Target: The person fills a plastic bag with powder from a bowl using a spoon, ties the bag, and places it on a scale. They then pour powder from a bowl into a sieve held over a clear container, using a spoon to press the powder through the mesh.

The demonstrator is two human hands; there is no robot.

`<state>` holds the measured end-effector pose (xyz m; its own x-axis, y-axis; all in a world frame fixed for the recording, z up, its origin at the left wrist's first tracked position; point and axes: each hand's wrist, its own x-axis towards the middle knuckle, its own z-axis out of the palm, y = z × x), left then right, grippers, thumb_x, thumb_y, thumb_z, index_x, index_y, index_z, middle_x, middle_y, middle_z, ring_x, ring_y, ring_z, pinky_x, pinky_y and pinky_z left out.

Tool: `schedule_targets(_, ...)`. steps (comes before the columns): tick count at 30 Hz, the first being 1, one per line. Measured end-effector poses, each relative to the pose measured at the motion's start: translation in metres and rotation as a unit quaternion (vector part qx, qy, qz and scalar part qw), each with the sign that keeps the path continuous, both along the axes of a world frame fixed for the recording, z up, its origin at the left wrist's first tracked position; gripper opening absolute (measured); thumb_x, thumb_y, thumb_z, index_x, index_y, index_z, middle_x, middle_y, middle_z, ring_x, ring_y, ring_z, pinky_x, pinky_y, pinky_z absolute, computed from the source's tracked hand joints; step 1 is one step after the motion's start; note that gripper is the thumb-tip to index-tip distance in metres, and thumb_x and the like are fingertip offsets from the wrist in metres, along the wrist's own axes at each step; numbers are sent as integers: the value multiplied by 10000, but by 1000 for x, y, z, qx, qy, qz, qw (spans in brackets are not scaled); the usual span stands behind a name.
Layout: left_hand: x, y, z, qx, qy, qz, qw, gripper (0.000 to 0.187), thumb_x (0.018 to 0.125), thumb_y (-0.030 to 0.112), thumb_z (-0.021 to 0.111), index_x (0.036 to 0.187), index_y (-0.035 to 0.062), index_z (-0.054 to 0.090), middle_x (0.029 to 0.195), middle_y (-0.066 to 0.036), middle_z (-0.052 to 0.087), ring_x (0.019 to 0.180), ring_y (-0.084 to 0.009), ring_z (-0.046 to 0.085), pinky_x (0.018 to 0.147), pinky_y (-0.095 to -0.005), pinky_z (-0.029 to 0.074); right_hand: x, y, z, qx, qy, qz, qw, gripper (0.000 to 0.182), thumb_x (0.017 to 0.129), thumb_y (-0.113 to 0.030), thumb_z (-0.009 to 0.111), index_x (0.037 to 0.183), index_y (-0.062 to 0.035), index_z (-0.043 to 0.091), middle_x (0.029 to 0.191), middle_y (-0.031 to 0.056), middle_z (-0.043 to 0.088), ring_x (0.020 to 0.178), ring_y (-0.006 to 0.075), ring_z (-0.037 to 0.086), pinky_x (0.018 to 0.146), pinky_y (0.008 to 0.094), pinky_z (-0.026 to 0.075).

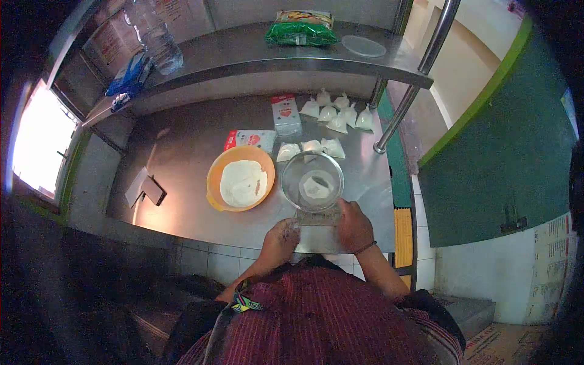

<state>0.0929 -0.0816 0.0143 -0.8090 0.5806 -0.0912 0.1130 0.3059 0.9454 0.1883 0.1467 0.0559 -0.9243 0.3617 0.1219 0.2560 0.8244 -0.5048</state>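
My left hand (282,238) is closed near the table's front edge, with white powder on its fingers. My right hand (354,227), a dark band at its wrist, is closed just below the round bowl's right side. Between them stretches a thin strip of clear plastic (319,218), apparently a bag; its exact shape is hard to make out. Just beyond stands a round, thin-rimmed bowl or sieve (289,196) with a small heap of white powder (316,186). To its left, an orange basin (212,177) holds more white powder (238,181).
Behind the round bowl lie several tied bags of white powder (337,121) and two printed packs (286,115). A phone-like object (156,191) stands at the left. The overhead shelf (243,58) carries a green packet (301,33) and a plastic bottle (164,52). A metal post (404,103) rises at right.
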Motion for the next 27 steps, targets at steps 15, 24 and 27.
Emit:
schedule_targets(15,3,6,40,-18,67,10,998,275,967,154,638,1198,5,633,771,-82,663,615,-137,587,591,-325,507,2,0,1,-37,45,46,997,460,894,-51,494,1353,-74,498,1094,220,572,986,422,628,836,504,548)
schedule_targets(24,-4,0,-5,-1,-24,5,1000,303,969,161,627,1225,-1,625,766,-67,664,672,-126,592,636,-308,507,-6,2,-6,-7,53,11,998,415,911,-65,503,1327,-77,509,1075,203,586,945,412,645,774,509,567)
schedule_targets(27,-1,0,5,13,-61,3,998,313,971,161,623,1236,-4,619,747,-69,655,668,-142,602,644,-315,516,-13,2,2,-35,75,-11,996,409,906,-63,503,1314,-58,521,1092,216,588,991,424,620,833,507,540)
